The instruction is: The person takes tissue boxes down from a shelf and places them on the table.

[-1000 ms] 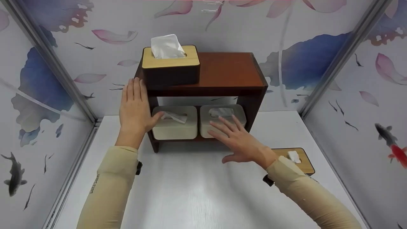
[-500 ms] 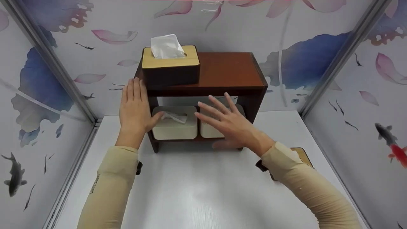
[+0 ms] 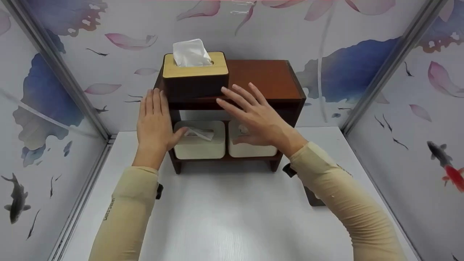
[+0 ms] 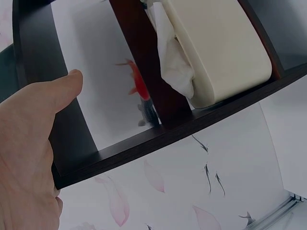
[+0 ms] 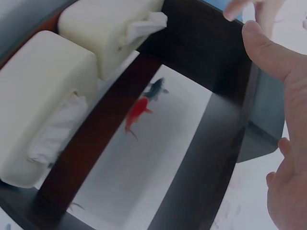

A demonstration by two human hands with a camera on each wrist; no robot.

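A small reddish-brown shelf (image 3: 266,74) stands at the back of the white table. On its top left is a dark tissue box (image 3: 195,86) with a light wooden lid and a white tissue sticking up. My left hand (image 3: 154,125) rests along the shelf's left side, fingers straight and together, thumb out to the front. The right hand (image 3: 259,117) is before the shelf's top edge with fingers spread, its fingertips close to the box's lower right corner; contact cannot be told. Two cream tissue boxes, a left one (image 3: 199,148) and a right one (image 3: 250,150), sit on the lower level.
Another dark tissue box (image 3: 314,197) lies on the table at the right, mostly hidden by my right sleeve (image 3: 340,192). Printed panels with petals and fish enclose the table (image 3: 217,210) at the back and both sides.
My right hand has risen leftward from in front of the right cream box to the shelf's top edge. The right sleeve now covers most of the table's tissue box. The left hand stays put.
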